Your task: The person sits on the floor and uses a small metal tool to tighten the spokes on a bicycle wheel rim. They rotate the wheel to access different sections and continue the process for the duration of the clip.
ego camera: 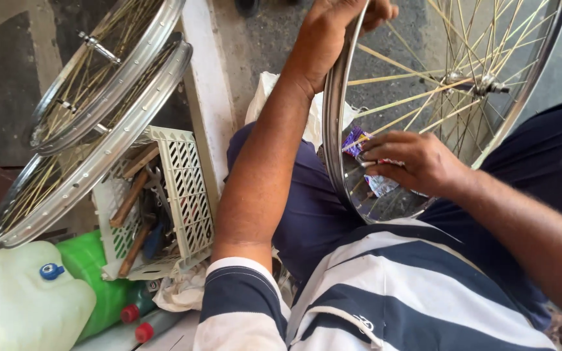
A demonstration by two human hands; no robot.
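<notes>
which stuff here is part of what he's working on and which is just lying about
In use:
- shiny spoked metal bicycle wheel, rim gripped by the left hand
- small purple and silver foil packet, held against the rim by the right hand

Lying about:
- two spare spoked wheels
- white slotted plastic crate of tools
- pale plastic jerrycan
- green plastic container

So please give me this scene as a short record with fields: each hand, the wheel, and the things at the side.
left hand: grips the top of the wheel rim
right hand: reaches between the spokes, at a crumpled purple wrapper
wheel: spoked, shiny rim, upright on the person's lap
spare wheels: two, leaning at the left
crate: white plastic, holds tools with wooden handles
containers: white jug, green bottle
</notes>
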